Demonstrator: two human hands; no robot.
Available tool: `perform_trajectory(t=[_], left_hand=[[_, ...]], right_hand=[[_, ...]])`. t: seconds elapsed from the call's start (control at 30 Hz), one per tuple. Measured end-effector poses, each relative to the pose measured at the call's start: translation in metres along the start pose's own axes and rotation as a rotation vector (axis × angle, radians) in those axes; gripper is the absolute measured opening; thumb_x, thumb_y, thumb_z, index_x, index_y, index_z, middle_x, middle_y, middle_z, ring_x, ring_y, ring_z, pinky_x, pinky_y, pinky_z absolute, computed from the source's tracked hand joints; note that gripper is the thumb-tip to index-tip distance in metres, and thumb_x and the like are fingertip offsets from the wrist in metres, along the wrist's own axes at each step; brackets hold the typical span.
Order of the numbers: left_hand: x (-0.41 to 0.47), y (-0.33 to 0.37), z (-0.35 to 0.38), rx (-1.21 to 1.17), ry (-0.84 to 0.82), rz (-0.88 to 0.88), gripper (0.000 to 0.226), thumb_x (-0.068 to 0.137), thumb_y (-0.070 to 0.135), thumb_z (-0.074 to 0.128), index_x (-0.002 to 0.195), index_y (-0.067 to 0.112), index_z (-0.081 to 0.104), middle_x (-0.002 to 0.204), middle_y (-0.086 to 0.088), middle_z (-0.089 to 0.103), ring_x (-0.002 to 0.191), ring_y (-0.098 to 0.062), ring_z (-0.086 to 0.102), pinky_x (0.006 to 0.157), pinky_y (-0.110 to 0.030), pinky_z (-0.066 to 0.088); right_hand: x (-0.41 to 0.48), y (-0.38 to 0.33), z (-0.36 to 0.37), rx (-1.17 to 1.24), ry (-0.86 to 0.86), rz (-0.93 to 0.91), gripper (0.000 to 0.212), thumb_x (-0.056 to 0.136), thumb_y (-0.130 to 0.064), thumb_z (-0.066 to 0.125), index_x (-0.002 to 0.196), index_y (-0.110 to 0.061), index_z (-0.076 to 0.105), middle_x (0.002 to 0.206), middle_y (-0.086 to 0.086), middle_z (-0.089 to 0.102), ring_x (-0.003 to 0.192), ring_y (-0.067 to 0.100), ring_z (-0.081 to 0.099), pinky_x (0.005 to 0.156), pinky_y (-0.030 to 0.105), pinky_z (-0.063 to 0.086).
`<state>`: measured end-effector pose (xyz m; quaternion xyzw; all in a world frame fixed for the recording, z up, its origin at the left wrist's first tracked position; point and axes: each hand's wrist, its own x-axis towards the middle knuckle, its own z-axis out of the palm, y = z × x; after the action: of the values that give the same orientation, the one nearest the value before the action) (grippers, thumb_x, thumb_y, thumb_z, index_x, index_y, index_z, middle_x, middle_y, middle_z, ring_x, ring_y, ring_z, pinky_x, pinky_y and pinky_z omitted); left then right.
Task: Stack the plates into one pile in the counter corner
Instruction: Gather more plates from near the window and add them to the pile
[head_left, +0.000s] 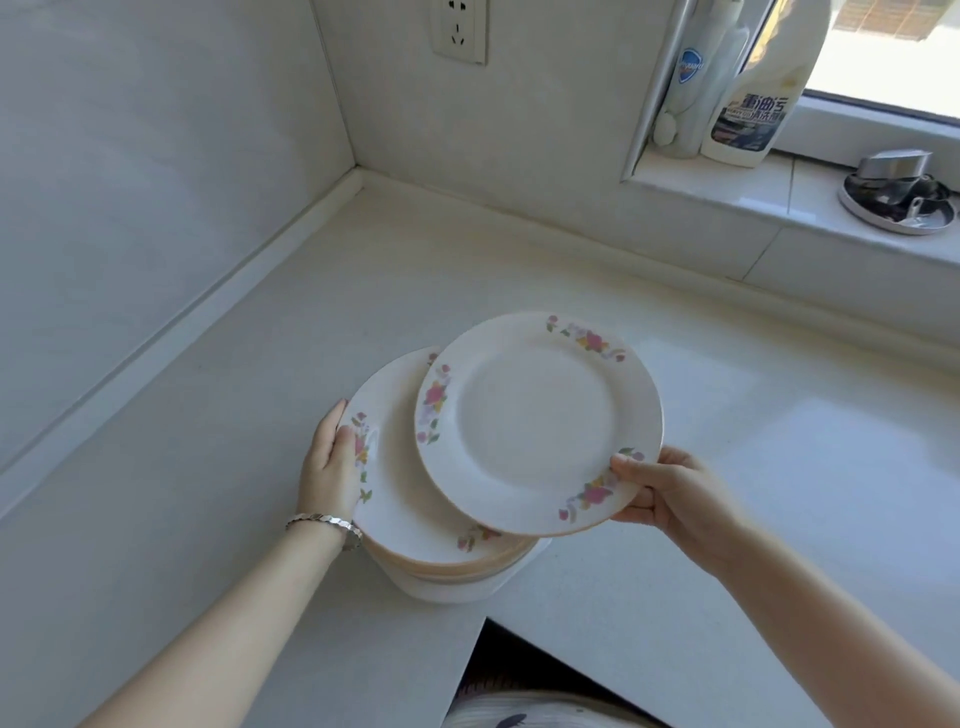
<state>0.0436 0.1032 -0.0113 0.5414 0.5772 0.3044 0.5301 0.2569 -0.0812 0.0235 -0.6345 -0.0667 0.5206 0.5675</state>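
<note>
A pile of white plates with flower-patterned rims (400, 499) sits near the front edge of the white counter (249, 415). My left hand (332, 462) grips the left rim of the pile. My right hand (670, 493) holds a single flowered plate (535, 421) by its right rim, tilted and raised over the right side of the pile. The counter corner (358, 174) lies further back, to the upper left, with nothing on it.
Two cleaning bottles (737, 93) stand on the window sill at the back right, with a metal dish of utensils (898, 197) beside them. A wall socket (460, 28) sits above the corner. The counter's front edge has a cut-out below the pile.
</note>
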Motion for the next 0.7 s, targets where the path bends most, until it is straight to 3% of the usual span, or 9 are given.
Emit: perform_trajectory(t=[0.2,0.3,0.47,0.53,0.63,0.7], left_hand=[[-0.001,-0.002,-0.001,-0.071,0.025,-0.013,0.042,0.096,0.008,0.036,0.134,0.018,0.049,0.137,0.001,0.051,0.121,-0.013,0.049,0.104,-0.025,0.036],[0.001,-0.003,0.000,-0.137,0.040,-0.046,0.039,0.096,0.009,0.037,0.131,0.016,0.052,0.138,-0.005,0.053,0.126,-0.020,0.051,0.111,-0.037,0.037],[0.002,-0.003,0.001,-0.149,0.018,-0.006,0.038,0.099,0.017,0.037,0.134,0.015,0.049,0.138,-0.004,0.052,0.127,-0.020,0.050,0.112,-0.038,0.036],[0.003,-0.004,0.000,-0.153,0.003,-0.005,0.038,0.099,0.015,0.037,0.135,0.013,0.047,0.136,-0.005,0.053,0.123,-0.019,0.052,0.104,-0.030,0.041],[0.005,-0.004,-0.001,-0.112,-0.023,-0.013,0.038,0.099,0.015,0.036,0.136,0.016,0.046,0.120,-0.002,0.056,0.105,-0.015,0.053,0.067,-0.003,0.045],[0.005,-0.003,-0.001,-0.071,-0.028,-0.011,0.040,0.099,0.012,0.035,0.137,0.017,0.045,0.113,0.003,0.054,0.102,-0.013,0.050,0.056,0.001,0.041]], right_hand=[[-0.002,0.010,0.025,-0.072,-0.050,0.026,0.014,0.088,0.001,0.052,0.078,-0.002,0.062,0.062,0.009,0.073,0.052,0.018,0.070,0.050,0.028,0.057],[0.000,0.009,0.034,-0.150,-0.034,-0.004,0.012,0.089,-0.002,0.052,0.080,-0.003,0.060,0.061,0.009,0.071,0.048,0.017,0.068,0.044,0.024,0.053],[0.006,0.014,0.040,-0.533,0.006,0.007,0.027,0.089,-0.017,0.056,0.063,-0.009,0.052,0.043,0.000,0.049,0.033,0.012,0.039,0.035,0.018,0.029],[0.009,0.017,0.042,-0.627,0.003,0.045,0.031,0.086,-0.025,0.059,0.057,-0.013,0.052,0.043,-0.003,0.043,0.037,0.011,0.033,0.038,0.019,0.027],[0.012,0.017,0.045,-0.821,0.052,0.037,0.036,0.083,-0.038,0.060,0.055,-0.016,0.055,0.043,-0.007,0.043,0.043,0.013,0.037,0.047,0.023,0.030],[0.015,0.013,0.046,-0.918,0.128,-0.025,0.039,0.084,-0.047,0.056,0.070,-0.011,0.059,0.053,-0.003,0.051,0.048,0.014,0.044,0.050,0.025,0.033]])
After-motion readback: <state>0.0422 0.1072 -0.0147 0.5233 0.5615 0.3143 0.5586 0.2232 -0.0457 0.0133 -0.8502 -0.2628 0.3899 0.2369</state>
